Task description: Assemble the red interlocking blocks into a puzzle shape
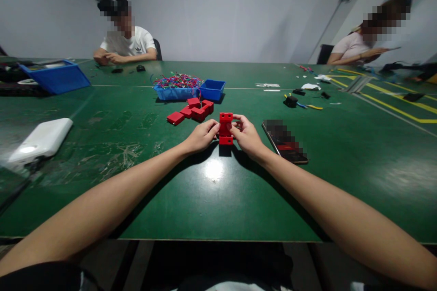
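Green worktop (211, 209) lay beneath the left hand (202, 136) and right hand (248, 137), both pinching an upright red piece (224, 129) between fingertips, nearer than the loose red blocks (198, 114); uneven or slackened finger pressure could have made it twist and drop.

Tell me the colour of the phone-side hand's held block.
Red, clearest in the head view.

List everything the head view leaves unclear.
All in the head view:
- Red piece, far side: turned away.
- Some fingertips of left hand and right hand: behind that piece.
- Phone screen: pixelated.
- Wires, separate ends: tangled, too small.
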Available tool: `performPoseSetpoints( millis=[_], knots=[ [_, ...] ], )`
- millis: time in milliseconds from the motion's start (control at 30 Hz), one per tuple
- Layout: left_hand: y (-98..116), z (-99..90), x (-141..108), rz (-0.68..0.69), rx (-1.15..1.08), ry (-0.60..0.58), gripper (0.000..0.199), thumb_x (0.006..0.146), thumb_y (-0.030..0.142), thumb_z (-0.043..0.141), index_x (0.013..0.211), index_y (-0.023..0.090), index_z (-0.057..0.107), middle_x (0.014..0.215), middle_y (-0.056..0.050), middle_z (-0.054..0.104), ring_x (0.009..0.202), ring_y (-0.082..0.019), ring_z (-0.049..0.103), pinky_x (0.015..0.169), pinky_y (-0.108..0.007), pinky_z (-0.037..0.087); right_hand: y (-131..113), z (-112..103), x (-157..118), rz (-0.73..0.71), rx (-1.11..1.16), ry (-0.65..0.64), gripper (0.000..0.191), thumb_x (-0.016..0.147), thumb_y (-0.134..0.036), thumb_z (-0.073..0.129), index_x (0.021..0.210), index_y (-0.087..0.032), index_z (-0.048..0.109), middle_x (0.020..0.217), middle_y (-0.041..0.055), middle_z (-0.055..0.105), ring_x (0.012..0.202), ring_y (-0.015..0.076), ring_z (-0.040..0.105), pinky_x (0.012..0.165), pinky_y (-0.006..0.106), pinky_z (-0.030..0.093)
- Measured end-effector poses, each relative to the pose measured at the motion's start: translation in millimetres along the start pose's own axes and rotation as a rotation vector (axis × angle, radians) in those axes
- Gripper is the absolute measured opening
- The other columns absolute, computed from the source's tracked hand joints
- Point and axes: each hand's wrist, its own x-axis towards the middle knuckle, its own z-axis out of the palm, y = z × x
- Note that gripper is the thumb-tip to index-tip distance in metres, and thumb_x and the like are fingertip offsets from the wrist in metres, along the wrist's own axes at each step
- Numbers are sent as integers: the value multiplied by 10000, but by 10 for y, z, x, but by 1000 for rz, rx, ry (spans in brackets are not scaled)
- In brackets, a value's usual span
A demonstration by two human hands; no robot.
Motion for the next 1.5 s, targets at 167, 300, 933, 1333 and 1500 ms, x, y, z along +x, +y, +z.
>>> performPoseSetpoints(
  millis=[167,300,933,1333,1500],
  knots=[
    [-7,0,10,-13,-25,0,330,962,458,450,875,163,568,766,-10,620,681,-144,595,665,-275,491,-22,0,-5,-5,-11,-11,433,729,-343,757,1077,-212,536,817,-20,650,694,138,674,654,281,572],
    [-18,6,21,-40,-59,0,321,948,465,471,867,168,562,771,-5,626,680,-145,603,666,-279,495,-25,-4,-4,-11,-25,-16,457,709,-330,774,1078,-218,529,834,-19,649,695,140,679,643,275,565],
    [8,12,-31,50,45,4,407,971,516,437,1042,160,621,995,-67,714,903,-205,662,831,-327,515,9,17,-9,-137,-173,125,453,733,-304,733,1150,-201,589,972,51,706,787,163,655,734,307,544],
    [72,27,-65,26,15,-82,616,813,534,713,1265,138,575,1116,-104,728,934,-225,709,852,-355,560,81,-19,38,-109,-119,168,500,697,-443,770,1068,-203,535,979,48,684,771,164,673,743,333,562],
    [36,33,-65,141,116,-52,658,774,487,763,1299,148,554,1213,-118,698,1070,-257,686,972,-388,530,112,-31,55,-118,-194,235,465,667,-505,760,942,-202,539,919,42,651,834,192,649,780,370,563]
  ],
)
